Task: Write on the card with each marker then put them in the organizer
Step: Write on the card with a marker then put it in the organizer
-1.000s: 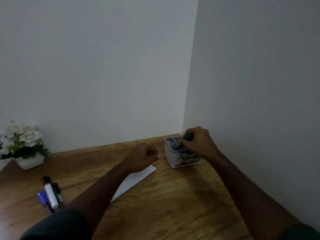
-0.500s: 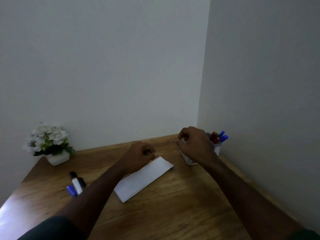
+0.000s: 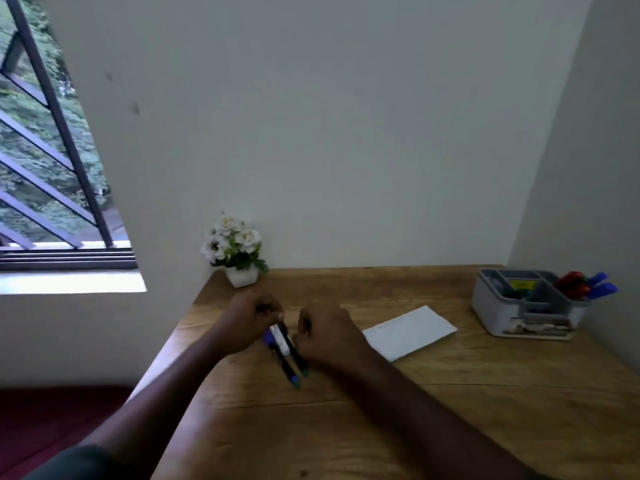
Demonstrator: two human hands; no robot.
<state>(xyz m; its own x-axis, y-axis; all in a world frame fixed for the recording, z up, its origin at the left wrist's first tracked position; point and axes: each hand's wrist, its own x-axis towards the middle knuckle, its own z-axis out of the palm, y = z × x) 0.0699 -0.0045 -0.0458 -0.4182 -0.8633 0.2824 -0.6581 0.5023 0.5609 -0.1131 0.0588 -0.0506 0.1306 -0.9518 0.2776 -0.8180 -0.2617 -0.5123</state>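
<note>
Several markers [image 3: 288, 353] lie bunched on the left part of the wooden table [image 3: 433, 403]: a white-bodied one, a blue one and two thin black ones with coloured ends. My left hand [image 3: 251, 318] is curled, with its fingertips at the far end of the black marker; whether it grips it is unclear. Just right of the bunch, my right hand [image 3: 327, 336] is curled too, and nothing shows in it. The white card [image 3: 410, 332] lies flat further right. At the far right stands the grey organizer [image 3: 498, 315], which holds red and blue markers [image 3: 585, 287].
A small white pot of white flowers [image 3: 237, 252] stands at the back left corner of the table. Walls close the table at the back and right. Its left edge drops toward a dark red floor, and a barred window is at the far left.
My right hand has left the organizer and crossed to the loose markers on the left. My left hand has gone from the card to the same markers. My view has swung left.
</note>
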